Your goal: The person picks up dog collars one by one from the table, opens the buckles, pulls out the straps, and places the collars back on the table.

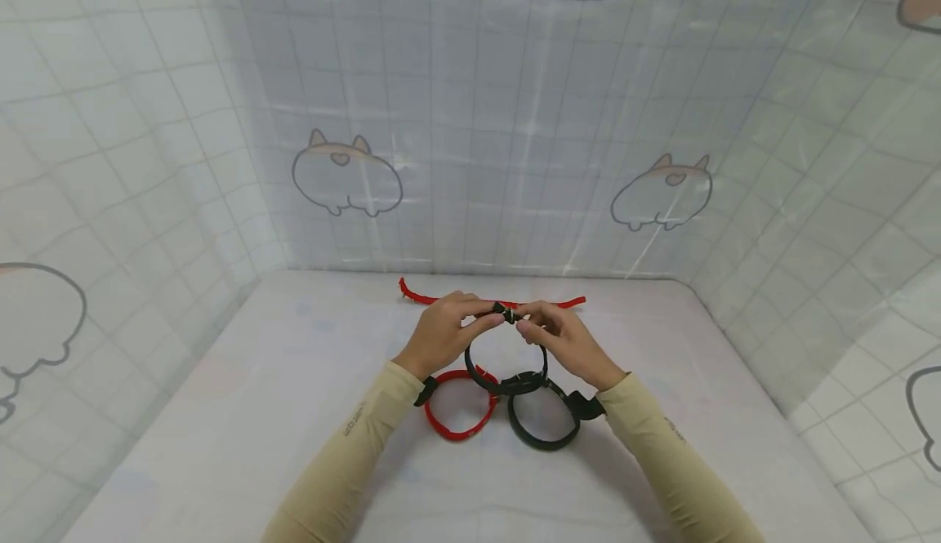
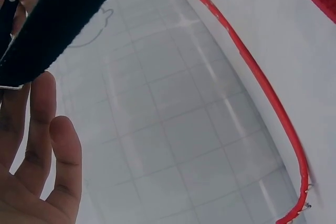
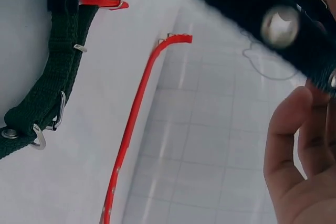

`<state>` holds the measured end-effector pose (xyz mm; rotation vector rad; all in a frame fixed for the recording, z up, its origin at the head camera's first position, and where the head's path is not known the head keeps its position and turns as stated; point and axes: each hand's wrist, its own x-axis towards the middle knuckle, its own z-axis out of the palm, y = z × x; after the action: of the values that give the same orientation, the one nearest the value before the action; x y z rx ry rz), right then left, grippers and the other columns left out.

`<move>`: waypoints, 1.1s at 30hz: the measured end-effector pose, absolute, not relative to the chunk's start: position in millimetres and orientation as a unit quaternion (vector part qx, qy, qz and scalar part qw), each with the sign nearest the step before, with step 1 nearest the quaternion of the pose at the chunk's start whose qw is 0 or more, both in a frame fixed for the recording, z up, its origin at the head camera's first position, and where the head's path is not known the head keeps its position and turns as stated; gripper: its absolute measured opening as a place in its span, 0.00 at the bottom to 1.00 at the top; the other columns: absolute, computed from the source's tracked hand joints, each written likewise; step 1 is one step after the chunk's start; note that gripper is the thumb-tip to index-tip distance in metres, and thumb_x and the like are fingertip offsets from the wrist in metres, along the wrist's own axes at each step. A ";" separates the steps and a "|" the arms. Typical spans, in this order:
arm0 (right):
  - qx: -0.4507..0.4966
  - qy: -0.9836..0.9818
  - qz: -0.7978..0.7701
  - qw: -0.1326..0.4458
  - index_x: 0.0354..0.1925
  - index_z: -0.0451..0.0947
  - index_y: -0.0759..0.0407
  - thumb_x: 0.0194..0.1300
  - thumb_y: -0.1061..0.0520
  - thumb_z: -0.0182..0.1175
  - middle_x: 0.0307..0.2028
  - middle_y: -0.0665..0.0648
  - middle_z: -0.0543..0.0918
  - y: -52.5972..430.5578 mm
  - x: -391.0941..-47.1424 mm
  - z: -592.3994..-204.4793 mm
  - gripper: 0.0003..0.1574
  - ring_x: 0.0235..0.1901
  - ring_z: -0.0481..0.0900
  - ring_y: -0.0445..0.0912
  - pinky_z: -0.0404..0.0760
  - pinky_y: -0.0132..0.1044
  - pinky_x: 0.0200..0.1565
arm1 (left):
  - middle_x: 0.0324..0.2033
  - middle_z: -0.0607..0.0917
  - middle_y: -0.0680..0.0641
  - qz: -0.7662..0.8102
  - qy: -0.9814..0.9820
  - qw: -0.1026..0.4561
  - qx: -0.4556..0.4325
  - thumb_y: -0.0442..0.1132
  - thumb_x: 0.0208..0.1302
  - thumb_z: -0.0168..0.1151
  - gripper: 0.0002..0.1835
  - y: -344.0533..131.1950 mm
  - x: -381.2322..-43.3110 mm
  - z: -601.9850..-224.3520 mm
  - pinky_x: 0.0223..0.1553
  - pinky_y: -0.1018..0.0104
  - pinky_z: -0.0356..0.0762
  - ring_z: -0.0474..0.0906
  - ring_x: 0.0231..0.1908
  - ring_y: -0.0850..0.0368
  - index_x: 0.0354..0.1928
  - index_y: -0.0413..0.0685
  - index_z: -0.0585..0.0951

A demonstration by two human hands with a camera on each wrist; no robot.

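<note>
Both hands hold a dark collar [image 1: 507, 388] bent into a loop, its buckle area up between the fingertips. My left hand [image 1: 443, 332] pinches it from the left, and my right hand [image 1: 564, 340] pinches it from the right. Close up, the left wrist view shows the dark strap [image 2: 60, 27] crossing in front of the left fingers. Metal eyelets stud the strap [image 3: 247, 6] in the right wrist view. The exact fastening between the fingertips is too small to make out. Below the hands lie a looped red collar [image 1: 456, 435] and a looped dark green collar [image 1: 546, 445].
An unfastened red collar [image 1: 572, 303] stretches along the back of the white table [image 1: 220, 412], behind the hands. Buckles and D-rings show on the green collar [image 3: 63, 72]. Tile-patterned sheeting [image 1: 507, 118] with cartoon drawings walls the table at the back and sides.
</note>
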<state>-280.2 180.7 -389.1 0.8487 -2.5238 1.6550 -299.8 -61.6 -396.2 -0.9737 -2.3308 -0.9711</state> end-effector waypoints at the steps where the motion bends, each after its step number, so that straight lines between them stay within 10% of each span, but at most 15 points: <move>1: 0.272 -0.802 0.532 0.000 0.57 0.78 0.57 0.75 0.57 0.59 0.35 0.58 0.81 182.0 -283.0 -393.9 0.15 0.35 0.82 0.50 0.81 0.45 0.44 | 0.38 0.87 0.58 -0.352 -0.842 0.213 -0.350 0.49 0.68 0.68 0.15 -61.9 -299.3 -396.8 0.40 0.65 0.81 0.77 0.41 0.63 0.51 0.52 0.89; 33: 0.292 -0.777 0.557 -0.017 0.64 0.76 0.55 0.78 0.57 0.55 0.32 0.61 0.81 186.4 -292.3 -414.7 0.19 0.37 0.81 0.60 0.81 0.44 0.45 | 0.38 0.87 0.61 -0.360 -0.845 0.212 -0.334 0.50 0.69 0.67 0.15 -69.3 -300.2 -401.7 0.39 0.64 0.78 0.76 0.40 0.63 0.55 0.57 0.88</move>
<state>-292.3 186.4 -414.7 0.9276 -2.4697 1.7694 -300.2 -69.3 -401.7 -0.9278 -2.3463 -1.0008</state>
